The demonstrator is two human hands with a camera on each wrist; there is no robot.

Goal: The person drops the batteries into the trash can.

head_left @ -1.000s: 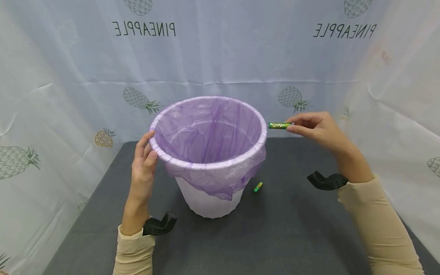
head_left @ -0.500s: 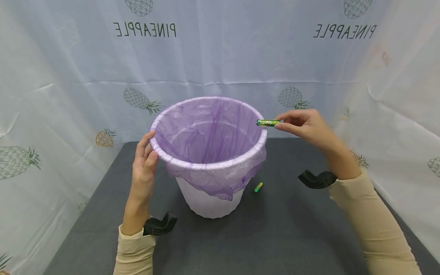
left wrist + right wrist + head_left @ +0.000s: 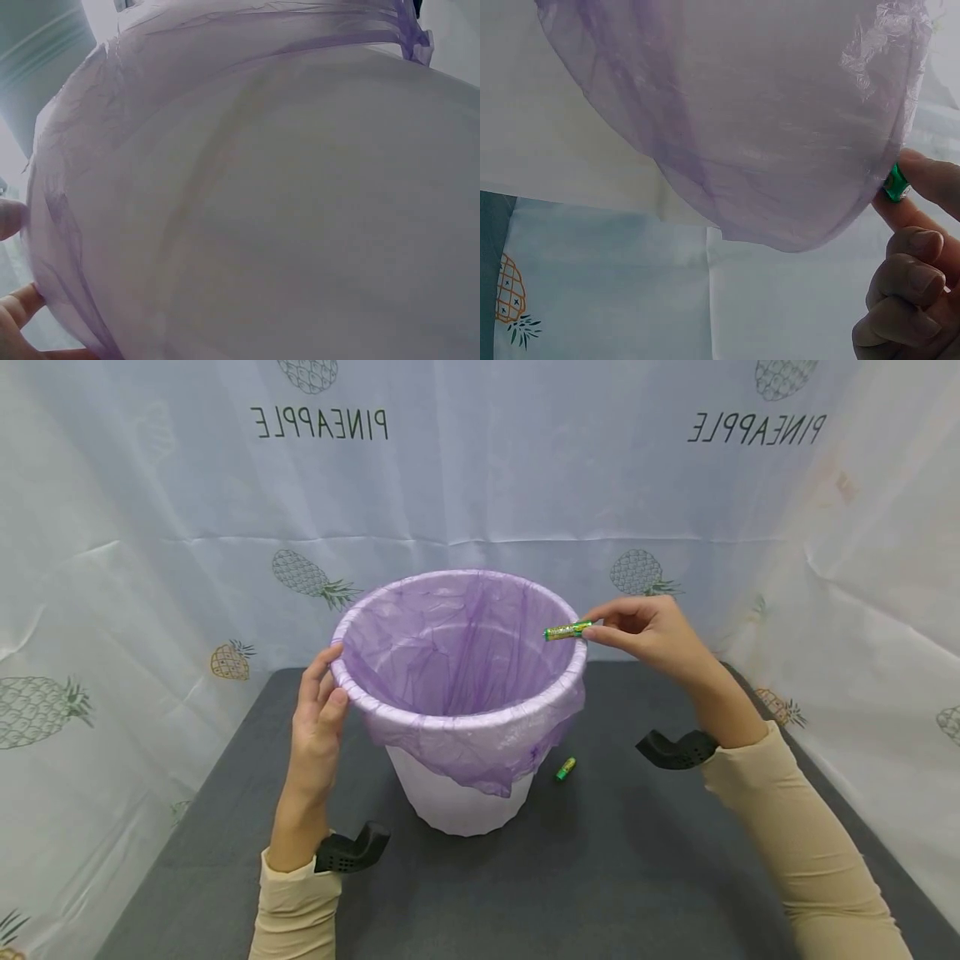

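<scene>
A white bin (image 3: 461, 797), lined with a purple translucent bag (image 3: 450, 672) folded over its rim, stands upright on the dark table. My left hand (image 3: 313, 735) rests at the rim's left side, thumb and fingertips against the bagged outside. Thumb and index finger of my right hand (image 3: 652, 631) pinch a green-and-yellow battery (image 3: 567, 630) by one end. It points left, over the inner right edge of the bin's mouth. In the right wrist view only the green end of the battery (image 3: 896, 182) shows beside the bag. Another green battery (image 3: 566, 768) lies right of the bin.
The dark tabletop (image 3: 645, 877) stretches around the bin. White pineapple-print curtains (image 3: 480, 485) hang behind and at both sides. A black wrist mount (image 3: 677, 749) juts from the right sleeve, and a matching wrist mount (image 3: 352, 847) from the left one.
My right hand has moved left with the battery, from outside the bin's right rim to over its mouth, and the battery has tilted slightly. The left hand keeps its place.
</scene>
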